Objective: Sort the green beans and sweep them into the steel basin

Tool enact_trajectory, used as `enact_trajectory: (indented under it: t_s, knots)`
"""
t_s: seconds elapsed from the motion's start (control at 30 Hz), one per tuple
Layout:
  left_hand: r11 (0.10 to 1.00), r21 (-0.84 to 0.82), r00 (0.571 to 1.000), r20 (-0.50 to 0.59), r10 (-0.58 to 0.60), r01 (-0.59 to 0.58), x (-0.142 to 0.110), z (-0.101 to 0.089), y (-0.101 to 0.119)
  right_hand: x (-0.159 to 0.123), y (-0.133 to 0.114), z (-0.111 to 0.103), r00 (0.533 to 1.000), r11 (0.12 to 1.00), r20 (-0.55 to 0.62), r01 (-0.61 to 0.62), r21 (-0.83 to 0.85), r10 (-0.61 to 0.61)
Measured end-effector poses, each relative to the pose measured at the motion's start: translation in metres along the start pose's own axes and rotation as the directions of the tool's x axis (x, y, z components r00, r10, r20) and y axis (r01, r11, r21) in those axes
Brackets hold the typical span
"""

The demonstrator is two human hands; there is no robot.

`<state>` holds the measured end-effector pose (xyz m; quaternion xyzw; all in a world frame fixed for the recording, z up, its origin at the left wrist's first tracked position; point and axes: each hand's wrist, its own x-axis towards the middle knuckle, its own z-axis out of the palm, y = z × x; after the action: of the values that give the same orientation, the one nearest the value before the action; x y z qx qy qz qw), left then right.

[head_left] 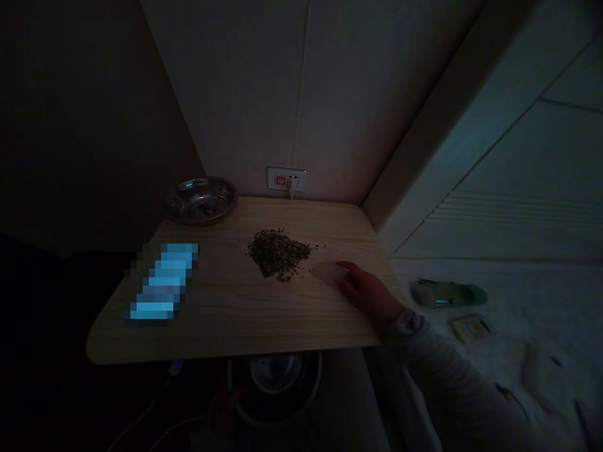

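A loose pile of small dark seeds or grains (277,252) lies in the middle of the wooden tabletop (282,320), with a few scattered to its right. My right hand (370,292) comes in from the right and pinches a thin, clear, rounded piece (328,272), held low at the table just right of the pile. Below the front edge, in deep shadow, my left hand (226,402) is at the left rim of a round container (316,383) and seems to grip it. A shiny metal bowl (277,371) shows inside that container.
At the back left stands a stainless steel bowl (200,204). A lit phone (164,282) lies on the left. Behind is a wall socket (287,179) with a plug. On the right are a green case-like object (450,294) and a small box (471,328). Cables hang lower left.
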<state>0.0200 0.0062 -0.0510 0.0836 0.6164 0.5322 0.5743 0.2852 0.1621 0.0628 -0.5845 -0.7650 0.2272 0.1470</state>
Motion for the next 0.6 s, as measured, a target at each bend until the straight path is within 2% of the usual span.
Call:
enact_trajectory:
  t_s: [0.27, 0.6]
  knots:
    - [0.999, -0.052, 1.000, 0.012, 0.002, -0.002, -0.006, 0.004, 0.011, 0.039, 0.014, -0.005, 0.992, 0.994, -0.072, 0.095, -0.057, -0.099]
    - [0.999, -0.020, 0.999, 0.027, 0.041, -0.040, -0.012, 0.008, 0.016, 0.072, 0.016, 0.008, 0.969, 0.991, -0.225, 0.119, 0.061, -0.102]
